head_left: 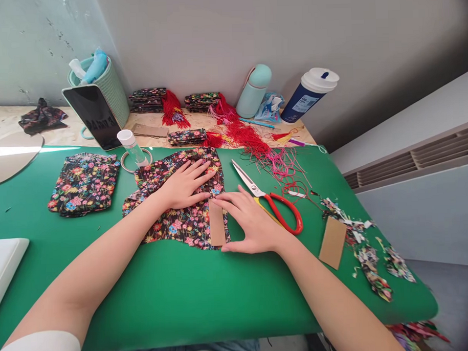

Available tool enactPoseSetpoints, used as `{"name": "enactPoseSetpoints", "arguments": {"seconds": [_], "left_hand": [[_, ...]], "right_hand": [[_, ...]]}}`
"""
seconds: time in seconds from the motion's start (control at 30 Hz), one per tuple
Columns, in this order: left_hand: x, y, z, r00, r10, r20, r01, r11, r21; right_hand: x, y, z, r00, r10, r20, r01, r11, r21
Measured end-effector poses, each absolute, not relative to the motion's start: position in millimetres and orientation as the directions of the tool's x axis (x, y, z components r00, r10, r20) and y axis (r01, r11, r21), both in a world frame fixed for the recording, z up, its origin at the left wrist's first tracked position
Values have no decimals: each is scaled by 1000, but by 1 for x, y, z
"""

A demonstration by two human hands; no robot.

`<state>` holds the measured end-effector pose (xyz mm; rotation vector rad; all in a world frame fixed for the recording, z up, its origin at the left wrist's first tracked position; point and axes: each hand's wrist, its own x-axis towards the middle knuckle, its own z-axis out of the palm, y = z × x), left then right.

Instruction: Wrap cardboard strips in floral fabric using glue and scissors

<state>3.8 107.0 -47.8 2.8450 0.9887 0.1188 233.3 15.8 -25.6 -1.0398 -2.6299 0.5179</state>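
Note:
Black floral fabric (190,231) lies spread on the green table mat, its left part wrinkled. My left hand (182,185) rests flat on it with the fingers spread. A tan cardboard strip (216,225) lies along the fabric's right edge. My right hand (251,221) spans this strip, fingertips at its far end and thumb at its near corner. Just right of that hand are scissors (283,212) with one red and one yellow handle showing, blades slightly apart or closed, I cannot tell.
Folded floral fabric (84,183) lies left. A glue bottle (132,147) stands by a tape roll (124,161). Behind are a phone (96,119), a flask (254,90), a cup (308,95) and red tassels (248,139). Another cardboard piece (333,242) and fabric scraps (371,273) lie right.

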Motion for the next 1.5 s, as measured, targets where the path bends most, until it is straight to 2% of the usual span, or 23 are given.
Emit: {"name": "enactPoseSetpoints", "arguments": {"seconds": [0.23,0.5,0.73,0.9,1.1,1.23,1.37,1.43,1.5], "left_hand": [[4,107,-48,785,618,29,610,-781,137],[2,108,-49,797,603,32,593,-793,140],[2,108,-52,789,614,38,604,-785,139],[2,107,-51,780,626,28,617,-775,137],[3,105,-50,769,639,29,631,-765,131],[2,106,-49,751,660,21,654,-748,112],[3,103,-49,724,690,22,684,-721,113],[9,95,-50,644,764,40,756,-644,116],[19,81,-52,430,900,73,890,-436,132]], "right_hand": [[236,16,-23,-672,721,167,608,667,-430],[231,16,-26,-717,690,97,615,692,-377],[231,16,-26,-711,691,131,613,701,-366],[232,14,-25,-769,626,130,538,743,-398],[232,10,-20,-756,647,96,560,717,-415],[234,10,-19,-764,636,107,509,696,-506],[244,10,-17,-751,642,157,359,596,-718],[250,11,-16,-710,676,197,269,519,-811],[254,13,-16,-661,708,249,181,473,-862]]}}
